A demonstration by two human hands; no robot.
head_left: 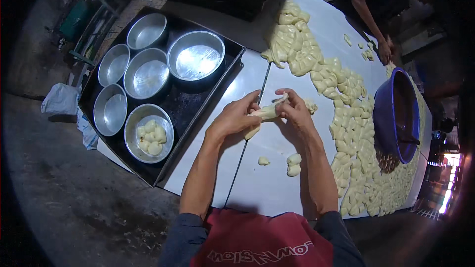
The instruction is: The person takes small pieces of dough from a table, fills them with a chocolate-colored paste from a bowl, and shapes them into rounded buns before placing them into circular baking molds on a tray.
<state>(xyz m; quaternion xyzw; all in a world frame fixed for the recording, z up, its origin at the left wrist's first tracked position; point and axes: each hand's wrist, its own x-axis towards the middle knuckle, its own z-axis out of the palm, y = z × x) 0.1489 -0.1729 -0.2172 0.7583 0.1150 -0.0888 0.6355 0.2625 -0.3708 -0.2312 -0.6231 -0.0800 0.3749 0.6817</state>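
Between my two hands stretches a strip of pale dough [268, 112], held just above the white table. My left hand [233, 116] is closed on its left end, and my right hand [297, 111] pinches the right end. A flap of dough [252, 132] lies below my left fingers, and another lump [310, 106] shows just beyond my right hand. Nearer to me on the table rest a small dough piece [264, 160] and a joined pair of dough lumps [294, 164].
At left, a black tray [190, 103] bears several round metal pans; one pan [129, 143] contains dough lumps. Many dough pieces [354, 133] cover the table's right side, around a purple basin [380, 113] with a brown inside. Another person's hand [385, 52] works at the far right.
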